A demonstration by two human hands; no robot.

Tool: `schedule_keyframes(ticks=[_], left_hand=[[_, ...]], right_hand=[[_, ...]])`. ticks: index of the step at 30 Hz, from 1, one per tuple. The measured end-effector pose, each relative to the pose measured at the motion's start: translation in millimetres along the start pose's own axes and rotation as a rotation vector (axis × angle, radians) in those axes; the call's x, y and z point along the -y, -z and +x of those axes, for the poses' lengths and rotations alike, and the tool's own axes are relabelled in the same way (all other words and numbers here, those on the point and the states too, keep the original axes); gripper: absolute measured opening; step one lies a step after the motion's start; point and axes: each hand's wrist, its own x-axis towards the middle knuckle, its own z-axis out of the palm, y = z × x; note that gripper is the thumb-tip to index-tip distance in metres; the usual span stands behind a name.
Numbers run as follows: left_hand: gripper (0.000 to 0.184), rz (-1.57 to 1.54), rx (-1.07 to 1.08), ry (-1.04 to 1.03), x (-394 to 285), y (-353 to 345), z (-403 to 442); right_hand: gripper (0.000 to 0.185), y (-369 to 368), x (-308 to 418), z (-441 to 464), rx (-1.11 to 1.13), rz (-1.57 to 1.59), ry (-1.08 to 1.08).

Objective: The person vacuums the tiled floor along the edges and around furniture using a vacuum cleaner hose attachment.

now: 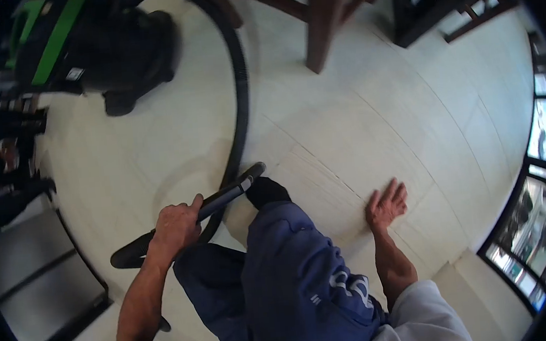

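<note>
My left hand (178,226) is wrapped round the black vacuum cleaner handle (221,200), which slants up to the right beside my knees. A ribbed black hose (240,77) curves down past the handle from the upper part of the view. At the upper left stands the black and green vacuum cleaner (97,56) on the floor. Off to the right, my right hand (387,207) has its fingers stretched and spread with nothing in it. It appears over the pale floor (327,128); whether the palm touches it I cannot tell.
Brown wooden furniture legs (326,25) stand at the top, with darker legs (412,22) to their right. A grey panelled unit (44,272) is at the left, below several dark items (13,123). Dark-framed glass (524,221) runs along the right. My dark-covered foot (267,192) lies near the handle's tip.
</note>
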Motion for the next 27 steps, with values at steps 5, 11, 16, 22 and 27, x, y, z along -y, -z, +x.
schedule_keyframes(ticks=[5,11,16,22,27], left_hand=[[0.056,-0.259,-0.17,0.355,62,-26,-39],[0.065,-0.32,-0.17,0.481,112,-90,-22],[0.059,-0.435,-0.348,0.351,117,-46,86],[0.026,-0.464,-0.429,0.449,139,7,148],[0.031,-0.473,-0.328,0.505,158,-45,36]], right_hand=[[0.071,-1,0,-2,-0.026,-0.043,0.022],[0.067,-2,9,-3,-0.048,-0.132,0.031],[0.065,-11,-14,4,-0.01,-0.293,-0.018],[0.071,-34,100,44,0.028,-0.168,0.294],[0.073,-6,209,43,0.177,-0.277,0.153]])
